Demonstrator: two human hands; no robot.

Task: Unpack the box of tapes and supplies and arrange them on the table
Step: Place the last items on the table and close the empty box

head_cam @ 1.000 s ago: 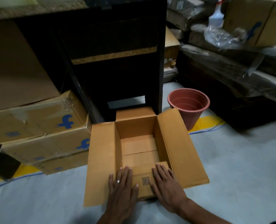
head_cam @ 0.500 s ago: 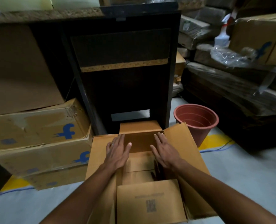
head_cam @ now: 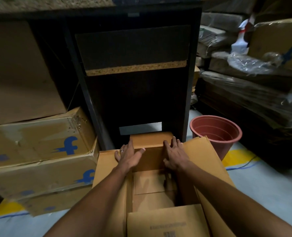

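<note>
An open brown cardboard box (head_cam: 208, 161) sits on the grey floor in front of me, its four flaps spread outward. Its inside shows only bare cardboard bottom panels. My left hand (head_cam: 128, 155) lies at the far left corner of the opening, fingers on the far flap (head_cam: 151, 139), thumb stretched over the far wall. My right hand (head_cam: 174, 153) rests at the far right corner, its fingers curled over the same flap's fold. The near flap (head_cam: 165, 221) with a printed code lies toward me.
A dark table (head_cam: 135, 53) stands right behind the box. Stacked cardboard boxes with blue logos (head_cam: 39, 146) crowd the left. A terracotta-coloured plastic pot (head_cam: 215, 132) stands at the right, with wrapped bundles, a spray bottle (head_cam: 240, 43) and more boxes beyond.
Both hands left the near flap, reached across the open box and now rest on its far flap. My view has moved closer and lower over the box.
</note>
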